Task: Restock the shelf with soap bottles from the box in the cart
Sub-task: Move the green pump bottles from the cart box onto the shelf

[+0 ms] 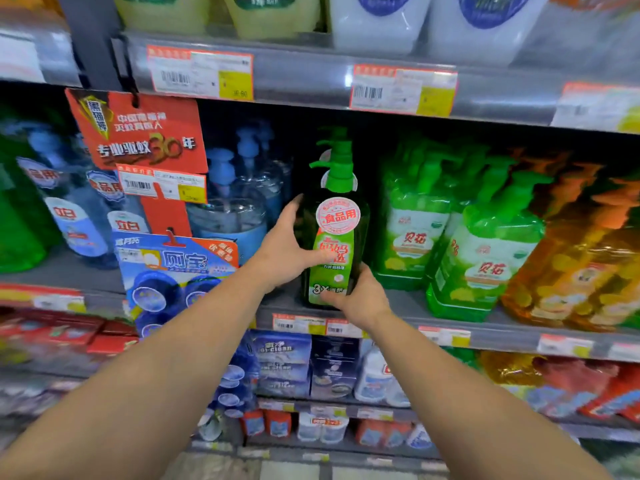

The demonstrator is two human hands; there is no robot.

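A dark green soap bottle (334,237) with a bright green pump top stands upright at the front of the middle shelf (398,308), held between both hands. The left hand (285,252) grips its left side, fingers reaching up along the bottle wall and thumb lying across the green label. The right hand (360,294) holds the bottle's lower right corner, thumb pressed on the bottom of the label just above the shelf edge. Whether the base rests fully on the shelf cannot be told, since the right hand covers it. More green pump tops show directly behind it in the same row. To its right, well packed together, stand lighter green pump bottles (485,251), and beyond them orange ones (571,258). To its left sit clear blue pump bottles (232,199), partly hidden by a red hanging promo card (138,133) and a blue hanging pack (176,271). Price tags (311,323) line the shelf edge below the hands.
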